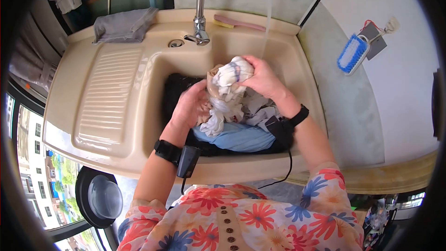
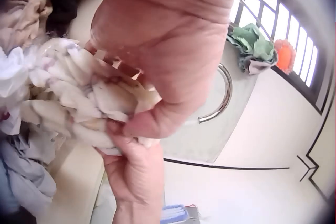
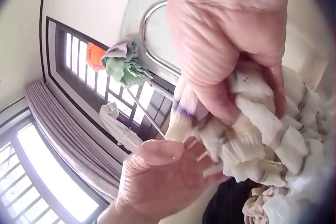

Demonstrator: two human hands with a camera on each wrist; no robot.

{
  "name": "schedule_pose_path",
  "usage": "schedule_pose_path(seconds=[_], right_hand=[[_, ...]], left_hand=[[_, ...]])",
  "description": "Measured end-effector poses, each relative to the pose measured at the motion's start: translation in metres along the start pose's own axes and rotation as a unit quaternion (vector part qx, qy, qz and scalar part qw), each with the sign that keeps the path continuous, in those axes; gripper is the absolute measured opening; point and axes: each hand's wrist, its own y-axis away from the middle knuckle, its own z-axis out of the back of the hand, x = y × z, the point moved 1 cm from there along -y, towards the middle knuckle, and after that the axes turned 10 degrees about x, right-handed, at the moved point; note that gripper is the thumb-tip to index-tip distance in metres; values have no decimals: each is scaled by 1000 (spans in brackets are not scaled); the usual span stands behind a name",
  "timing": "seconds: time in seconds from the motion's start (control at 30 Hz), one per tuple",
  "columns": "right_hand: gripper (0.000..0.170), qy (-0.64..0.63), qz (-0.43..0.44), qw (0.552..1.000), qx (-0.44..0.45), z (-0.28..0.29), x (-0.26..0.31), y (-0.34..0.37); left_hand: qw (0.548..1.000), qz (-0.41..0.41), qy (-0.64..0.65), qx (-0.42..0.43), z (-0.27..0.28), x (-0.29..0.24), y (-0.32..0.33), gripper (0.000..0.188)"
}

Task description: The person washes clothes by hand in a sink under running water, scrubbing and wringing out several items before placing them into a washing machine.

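My right hand grips a wet, bunched white cloth with purplish marks, above the right sink basin. In the right wrist view, the thumb and fingers of my right hand press into the folds of the cloth. Beside the bundle on the left, my left hand has its palm turned up and its fingers loosely extended, near or against the cloth's edge; the right wrist view shows this left hand too. The left wrist view shows the left hand close over the cloth, its fingertips partly hidden.
Below the hands lie light blue cloth, grey cloth and black cloth. Water runs from the faucet at the back. A pink brush and a grey rag rest on the sink ledge; a blue brush hangs right.
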Motion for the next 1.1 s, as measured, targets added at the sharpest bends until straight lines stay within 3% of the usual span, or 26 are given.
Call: schedule_pose_path(seconds=[0.03,0.07,0.13,0.2,0.27,0.3,0.33,0.4,0.43,0.47,0.53,0.6,0.67,0.7,0.73,0.8,0.83,0.87,0.93,0.97,1.1], right_hand=[[54,-41,-5,999,18,0,14,3],[54,-42,-4,999,21,0,21,5],[54,-7,38,998,49,-4,32,11],[54,-18,29,997,63,-11,40,21],[63,-102,39,985,134,-18,36,28],[66,-163,13,975,151,-22,31,30],[66,-164,12,975,151,-24,26,33],[65,-294,-8,946,135,-21,13,38],[55,-298,18,948,107,-17,2,38],[55,-296,16,949,107,-9,-6,37],[42,-432,-69,898,41,6,-14,26],[36,-408,-93,908,28,6,-56,13],[29,-182,-114,973,81,-5,-88,2],[41,-362,-117,921,78,-17,-97,3],[41,-361,-121,921,81,-22,-102,8],[55,-576,-163,784,164,-36,-102,18],[65,-536,-169,818,123,-38,-97,21],[65,-533,-172,819,127,-37,-90,20],[60,-546,-49,826,132,-35,-71,16],[50,-521,-47,849,79,-31,-62,13],[30,-443,-72,893,34,-13,-14,7]], left_hand=[[991,94,95,-18,14,16,-15,73],[976,138,162,42,27,33,-22,79],[947,180,264,13,15,41,-21,83],[942,138,282,116,12,46,-27,84],[938,74,291,176,9,48,-32,84],[910,41,343,229,1,39,-21,66],[910,42,344,229,8,45,-30,66],[896,9,424,133,25,61,-57,46],[915,-7,395,86,20,54,-48,32],[910,-9,404,99,27,59,-56,33],[901,-34,407,146,13,48,-47,35],[900,-29,399,171,-3,46,-39,36],[877,-17,419,233,-12,49,-30,40],[881,-8,415,226,-14,49,-25,41],[885,0,412,217,-14,50,-21,43],[883,-5,410,229,-13,54,-21,43],[882,-9,404,243,-14,55,-21,44],[880,-14,407,243,-16,57,-20,44],[839,20,474,265,-22,60,-17,43],[835,30,478,271,-22,63,-20,46],[848,15,435,301,-24,56,-21,51]])
